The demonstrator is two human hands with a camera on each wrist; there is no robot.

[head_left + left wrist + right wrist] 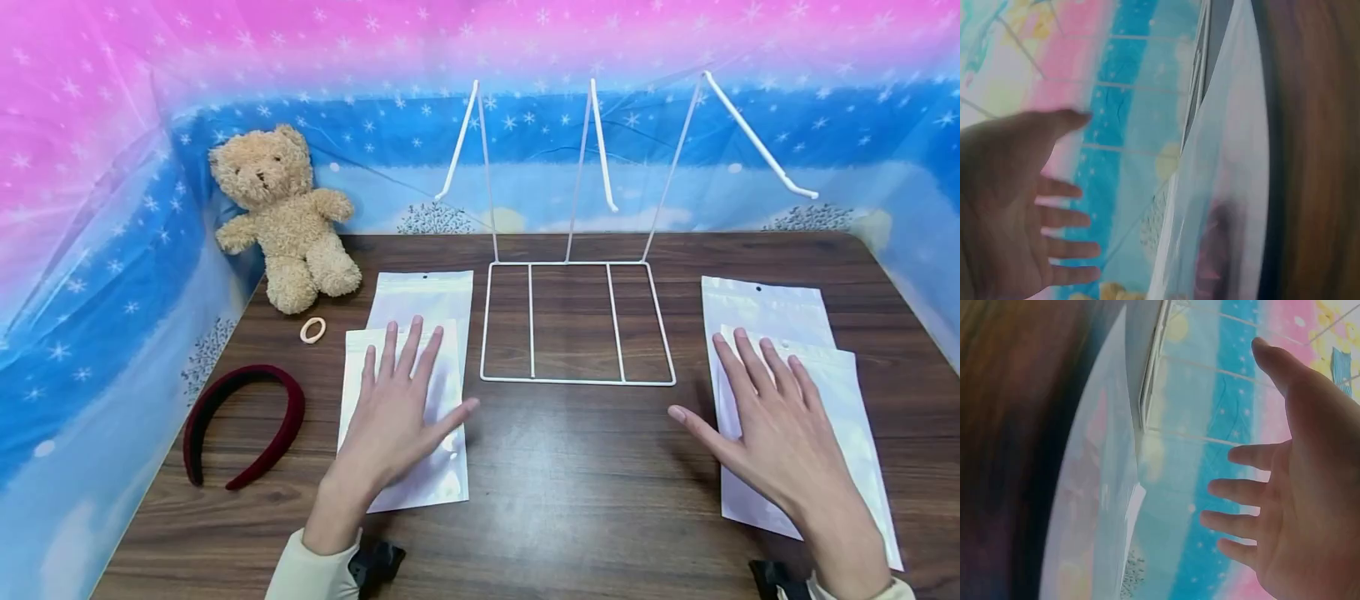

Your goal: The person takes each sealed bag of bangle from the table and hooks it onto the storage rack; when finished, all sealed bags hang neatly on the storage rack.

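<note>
My left hand (pixel 396 421), fingers straight and spread, is over a pair of overlapping white zip pouches on the left; the front pouch (pixel 438 479) partly covers the back pouch (pixel 423 296). In the left wrist view a gap shows between the palm (pixel 1007 237) and the pouch (pixel 1229 156). On the right, my right hand (pixel 783 442) is spread in the same way over two more overlapping pouches, a front pouch (pixel 847 433) and a back pouch (pixel 765 304). The right wrist view shows that hand (pixel 1310 469) apart from the pouch (pixel 1094 487). Both hands hold nothing.
A white wire rack (pixel 577 382) with three upright arms stands at the middle back. To the left are a teddy bear (pixel 288 221), a small beige ring (pixel 312 330) and a dark red headband (pixel 288 425). Snowflake-patterned cloth (pixel 390 125) hangs around the wooden table (pixel 570 500).
</note>
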